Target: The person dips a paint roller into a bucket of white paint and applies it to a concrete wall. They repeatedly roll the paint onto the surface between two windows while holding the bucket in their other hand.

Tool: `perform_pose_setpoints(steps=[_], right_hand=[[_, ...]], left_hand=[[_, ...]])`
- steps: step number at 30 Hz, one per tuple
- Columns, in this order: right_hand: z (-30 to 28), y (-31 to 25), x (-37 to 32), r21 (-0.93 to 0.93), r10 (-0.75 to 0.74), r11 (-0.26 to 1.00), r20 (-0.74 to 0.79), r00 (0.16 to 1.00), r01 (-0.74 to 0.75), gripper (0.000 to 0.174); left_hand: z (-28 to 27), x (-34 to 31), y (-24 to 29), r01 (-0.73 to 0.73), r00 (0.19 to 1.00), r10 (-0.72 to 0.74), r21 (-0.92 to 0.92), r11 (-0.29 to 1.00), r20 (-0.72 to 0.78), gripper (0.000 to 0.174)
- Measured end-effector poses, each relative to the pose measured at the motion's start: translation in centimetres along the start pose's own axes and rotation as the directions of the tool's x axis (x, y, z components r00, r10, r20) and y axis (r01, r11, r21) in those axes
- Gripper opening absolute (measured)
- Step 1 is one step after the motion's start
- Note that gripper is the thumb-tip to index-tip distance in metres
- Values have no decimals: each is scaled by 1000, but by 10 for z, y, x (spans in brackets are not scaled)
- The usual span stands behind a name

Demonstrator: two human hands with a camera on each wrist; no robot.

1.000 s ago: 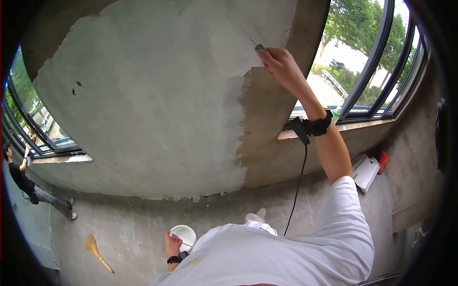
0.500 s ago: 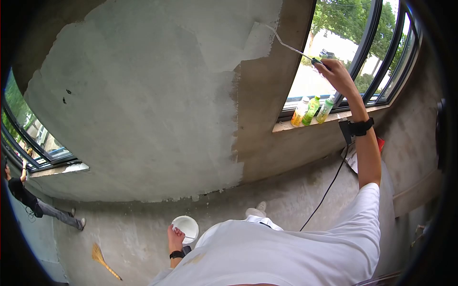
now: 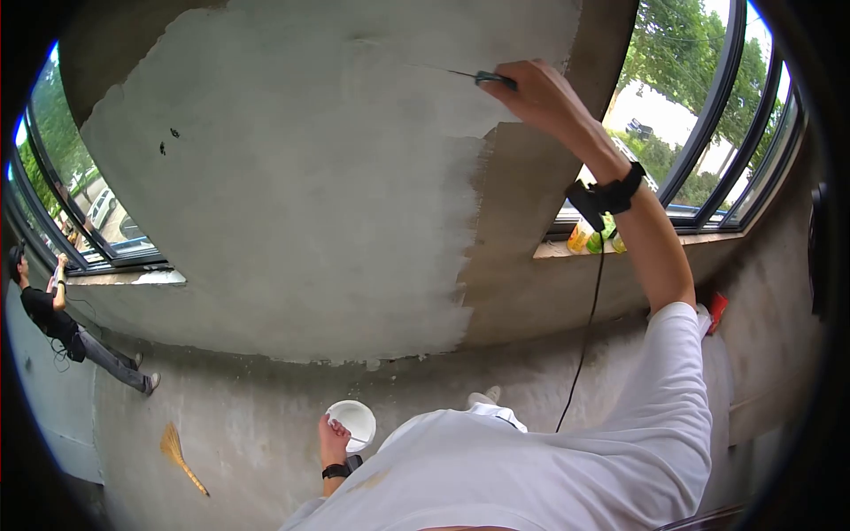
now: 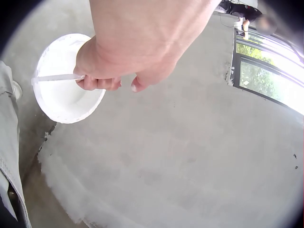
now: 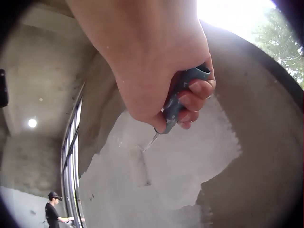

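My right hand (image 3: 540, 93) grips the blue-green handle (image 5: 183, 97) of a paint roller, its fingers curled round it. In the right wrist view the pale roller head (image 5: 142, 166) lies against the grey coated part of the wall (image 3: 310, 195). The head view shows the roller's thin rod pointing left from the hand, with the head blending into the coating. Down by my side, my left hand (image 3: 334, 435) holds the handle (image 4: 59, 77) of a white bucket (image 3: 361, 414). White material coats the inside of the bucket.
Bare brown wall (image 3: 513, 195) lies between the coating and the right window. Bottles (image 3: 580, 237) stand on its sill. A cable (image 3: 584, 363) hangs from my right wrist. A broom (image 3: 181, 460) lies on the floor. Another person (image 3: 57, 319) stands by the left window.
My right hand swung right towards the window with the roller, then back left over the coated wall. My left hand keeps hold of the bucket. The head view shifted too.
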State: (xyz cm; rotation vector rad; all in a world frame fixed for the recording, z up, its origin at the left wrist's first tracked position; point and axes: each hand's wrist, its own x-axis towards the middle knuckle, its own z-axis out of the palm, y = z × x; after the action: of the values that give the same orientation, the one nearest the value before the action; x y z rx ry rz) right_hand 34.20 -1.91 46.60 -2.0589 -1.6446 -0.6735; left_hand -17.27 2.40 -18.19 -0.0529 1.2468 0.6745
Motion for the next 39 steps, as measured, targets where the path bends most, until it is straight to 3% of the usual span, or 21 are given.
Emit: perform_pose_setpoints(steps=[5, 8, 13, 18, 20, 22, 26, 28, 29, 36, 39], right_hand=[[41, -63, 43, 1, -74, 997, -26, 997, 74, 40], [44, -74, 47, 22, -28, 999, 27, 999, 27, 41], [24, -47, 21, -5, 106, 994, 86, 991, -106, 39], [-6, 6, -27, -111, 135, 985, 52, 989, -129, 35], [-17, 26, -44, -163, 146, 977, 38, 989, -138, 34], [-34, 40, -62, -138, 214, 970, 83, 973, -201, 33], [-56, 72, -95, -181, 265, 950, 32, 964, -255, 34], [-62, 89, -107, -276, 270, 926, -2, 963, -260, 34], [-69, 93, -109, -308, 325, 905, 52, 944, -294, 35], [-64, 83, -97, -254, 261, 938, 72, 963, -235, 35], [-44, 62, -75, -138, 146, 981, 72, 987, -135, 32]], left_hand=[[-20, -4, -7, 3, 1000, -3, 7, 1000, -22, 36], [-28, -5, -8, -17, 999, 19, 43, 999, -40, 37], [-27, -8, -1, 22, 998, -20, 52, 998, -52, 38], [-20, 6, 5, 15, 998, -9, 101, 995, -58, 37], [-17, 15, 7, -17, 998, 8, 164, 986, 55, 36], [-9, 19, 12, -7, 998, -4, 168, 986, 61, 35], [10, 18, 19, 5, 996, -21, 185, 983, 84, 35], [17, 19, 19, 11, 995, -30, 188, 982, 94, 35], [20, 19, 19, 17, 994, -36, 183, 983, 100, 35], [33, 1, 10, -48, 988, 20, 183, 982, 155, 34], [31, 4, 6, -50, 997, 38, 173, 984, 72, 34]])
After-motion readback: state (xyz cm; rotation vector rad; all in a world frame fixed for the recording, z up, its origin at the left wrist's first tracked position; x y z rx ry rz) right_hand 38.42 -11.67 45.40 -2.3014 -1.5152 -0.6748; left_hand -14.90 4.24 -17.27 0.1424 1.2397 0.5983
